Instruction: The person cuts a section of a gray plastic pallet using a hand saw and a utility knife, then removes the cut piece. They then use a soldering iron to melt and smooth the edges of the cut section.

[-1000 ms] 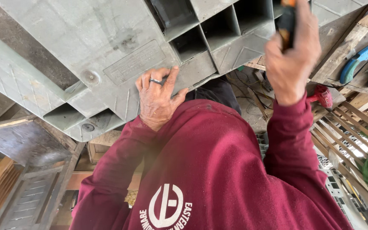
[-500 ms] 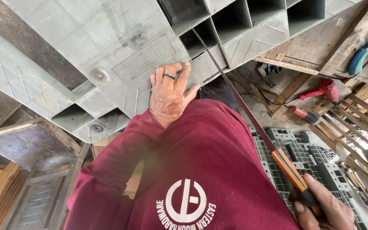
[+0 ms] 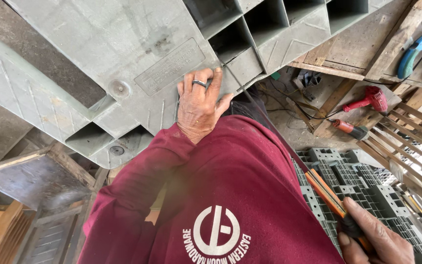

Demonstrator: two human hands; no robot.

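Observation:
My left hand, with a ring on one finger, rests flat against the edge of a big grey plastic pallet that leans in front of me. My right hand is low at the bottom right, closed around the orange-and-black handle of a long thin tool. Its slim dark shaft runs up to the pallet, with the tip beside my left fingers near the open cells. My maroon sweatshirt fills the lower middle of the view.
Another grey grid pallet lies on the floor at right. A red power tool, an orange-tipped tool and a blue-handled tool lie among wooden boards. Wooden slats stand at the right edge, a wooden frame at left.
My right hand came down from high at the upper right to the bottom right, keeping the long tool. The left hand stays on the pallet, which shifted slightly in view.

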